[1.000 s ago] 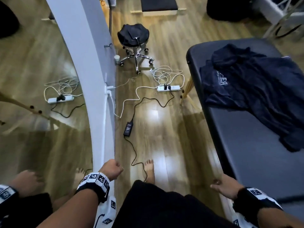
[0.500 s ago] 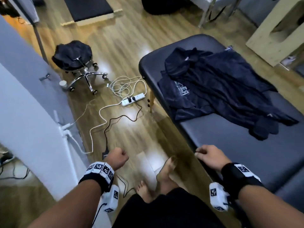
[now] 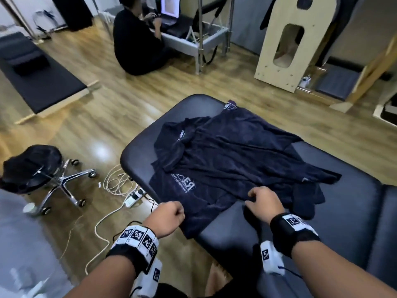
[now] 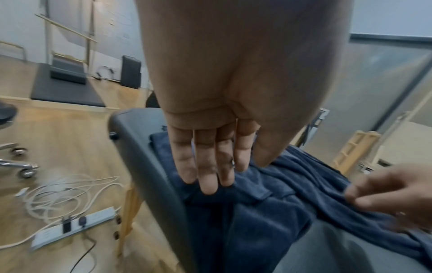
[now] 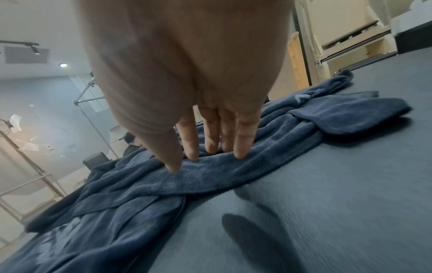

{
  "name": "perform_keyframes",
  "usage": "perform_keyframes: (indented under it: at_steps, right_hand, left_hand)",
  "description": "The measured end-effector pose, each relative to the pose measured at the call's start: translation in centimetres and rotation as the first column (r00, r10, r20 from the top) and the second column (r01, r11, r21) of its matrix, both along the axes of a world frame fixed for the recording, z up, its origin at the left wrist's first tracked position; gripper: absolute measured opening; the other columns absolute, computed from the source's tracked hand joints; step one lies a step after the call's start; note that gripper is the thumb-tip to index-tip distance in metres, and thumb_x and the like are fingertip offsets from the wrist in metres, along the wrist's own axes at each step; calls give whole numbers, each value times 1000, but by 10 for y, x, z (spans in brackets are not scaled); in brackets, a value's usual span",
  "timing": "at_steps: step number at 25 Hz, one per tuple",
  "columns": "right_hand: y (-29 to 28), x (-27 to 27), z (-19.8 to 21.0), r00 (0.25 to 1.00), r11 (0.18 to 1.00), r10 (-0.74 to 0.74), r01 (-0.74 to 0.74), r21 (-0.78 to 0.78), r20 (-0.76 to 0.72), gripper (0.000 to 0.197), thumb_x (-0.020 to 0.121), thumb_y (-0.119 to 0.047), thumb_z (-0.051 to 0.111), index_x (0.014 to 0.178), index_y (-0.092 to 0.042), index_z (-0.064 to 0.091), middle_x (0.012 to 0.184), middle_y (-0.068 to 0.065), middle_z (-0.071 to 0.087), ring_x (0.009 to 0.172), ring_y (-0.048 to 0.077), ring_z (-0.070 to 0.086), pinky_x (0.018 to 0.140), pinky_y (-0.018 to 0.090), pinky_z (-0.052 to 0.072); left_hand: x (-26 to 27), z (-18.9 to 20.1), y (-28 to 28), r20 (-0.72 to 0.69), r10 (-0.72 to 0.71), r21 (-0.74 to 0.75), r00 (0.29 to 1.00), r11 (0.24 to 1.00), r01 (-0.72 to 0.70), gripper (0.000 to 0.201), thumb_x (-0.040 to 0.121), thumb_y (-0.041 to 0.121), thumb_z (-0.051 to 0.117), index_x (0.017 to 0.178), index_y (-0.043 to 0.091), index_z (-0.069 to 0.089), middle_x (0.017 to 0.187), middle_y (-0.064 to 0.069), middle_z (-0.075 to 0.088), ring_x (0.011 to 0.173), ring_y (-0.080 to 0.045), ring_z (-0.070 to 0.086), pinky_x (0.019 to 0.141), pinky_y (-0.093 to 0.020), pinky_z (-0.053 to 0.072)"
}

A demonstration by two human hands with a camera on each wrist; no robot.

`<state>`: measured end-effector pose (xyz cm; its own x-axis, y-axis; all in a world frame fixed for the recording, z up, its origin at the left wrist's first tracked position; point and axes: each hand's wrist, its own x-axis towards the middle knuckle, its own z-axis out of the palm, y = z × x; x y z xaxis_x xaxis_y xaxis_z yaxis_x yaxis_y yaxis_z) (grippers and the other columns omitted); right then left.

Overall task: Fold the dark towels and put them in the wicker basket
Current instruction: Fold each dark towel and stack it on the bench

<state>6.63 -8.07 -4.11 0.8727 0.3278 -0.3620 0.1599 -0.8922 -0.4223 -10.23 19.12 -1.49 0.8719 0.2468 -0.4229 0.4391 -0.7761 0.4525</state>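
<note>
Several dark navy towels point(image 3: 236, 160) lie crumpled and overlapping on a black padded table point(image 3: 333, 233); one shows a white logo. My left hand point(image 3: 169, 216) hovers over the towels' near-left corner at the table's edge, fingers loosely curled and holding nothing point(image 4: 210, 166). My right hand point(image 3: 262, 201) has its fingertips point(image 5: 194, 153) and thumb set down on a rolled edge of a towel point(image 5: 210, 175), with no cloth lifted. The same hand shows at the right of the left wrist view point(image 4: 392, 195). No wicker basket is in view.
Left of the table on the wooden floor are a power strip with coiled cables point(image 3: 133, 197) and a wheeled stool point(image 3: 36, 166). A person sits on the floor point(image 3: 137, 39) beyond. A wooden frame point(image 3: 287, 44) stands far right, a low black bench point(image 3: 36, 82) far left.
The view has swung from the floor to the table. Both hands have moved forward to the towels' near edge; the right hand went from the table's rim onto a towel.
</note>
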Motion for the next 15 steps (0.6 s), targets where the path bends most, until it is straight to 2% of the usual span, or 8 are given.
perform_keyframes:
  at_steps: [3, 5, 6, 9, 10, 12, 13, 15]
  right_hand:
    - [17, 32, -7, 1000, 1000, 7, -7, 8, 17, 49, 84, -29, 73, 130, -17, 60, 137, 8, 51, 126, 30, 52, 105, 38, 45]
    - [37, 43, -13, 999, 998, 46, -46, -53, -5, 62, 85, -33, 73, 140, -20, 46, 139, 7, 51, 127, 31, 51, 103, 43, 46]
    - [48, 47, -14, 998, 992, 60, -59, -109, 4, 62, 87, -36, 71, 139, -20, 43, 135, 6, 53, 125, 31, 52, 99, 44, 47]
    - [63, 47, -10, 999, 972, 35, -30, -232, 17, 30, 95, -38, 58, 118, -19, 58, 120, 7, 64, 116, 31, 55, 92, 43, 45]
    - [63, 44, -11, 999, 965, 47, -42, -261, 12, 26, 95, -38, 54, 111, -20, 64, 117, 5, 63, 116, 31, 53, 92, 43, 46]
    - [57, 37, -15, 994, 960, 92, -103, -260, -56, 22, 92, -38, 55, 99, -23, 71, 115, 2, 55, 115, 30, 52, 95, 42, 48]
    - [53, 33, -16, 987, 967, 116, -138, -214, -115, 18, 89, -36, 58, 94, -23, 70, 115, 1, 53, 113, 30, 54, 95, 41, 49]
    - [44, 27, -14, 963, 968, 164, -200, -153, -215, 10, 82, -32, 61, 89, -25, 62, 115, 1, 55, 110, 28, 58, 95, 36, 50]
  left_hand:
    - [33, 6, -2, 19, -43, -49, 999, 998, 44, 8, 86, 29, 58, 84, 22, 61, 81, 9, 68, 81, -12, 62, 74, -24, 46]
    - [49, 6, 2, 17, -78, -66, 997, 995, 79, 9, 85, 31, 56, 84, 24, 60, 81, 8, 68, 81, -12, 63, 76, -26, 50]
    - [57, 6, 7, 7, -90, -69, 996, 994, 91, 9, 85, 32, 55, 85, 25, 60, 82, 8, 68, 81, -13, 64, 77, -27, 51]
    - [75, 6, 17, -9, -168, -52, 986, 984, 168, 9, 86, 33, 54, 89, 27, 60, 91, 6, 67, 88, -16, 63, 82, -30, 52]
    - [84, 5, 19, 18, -202, -49, 979, 978, 203, 9, 88, 31, 54, 94, 27, 60, 97, 5, 65, 93, -17, 62, 86, -32, 52]
    - [105, -4, 20, 94, -264, -43, 960, 962, 268, 30, 91, 27, 54, 121, 27, 55, 121, 6, 55, 109, -17, 54, 97, -35, 47]
    - [118, -9, 19, 117, -310, -1, 944, 950, 312, 44, 92, 26, 55, 136, 25, 47, 132, 7, 47, 117, -18, 49, 101, -37, 45]
    - [140, -23, 14, 86, -442, 201, 893, 885, 419, 61, 89, 28, 59, 145, 22, 36, 139, 6, 41, 124, -24, 43, 98, -43, 46]
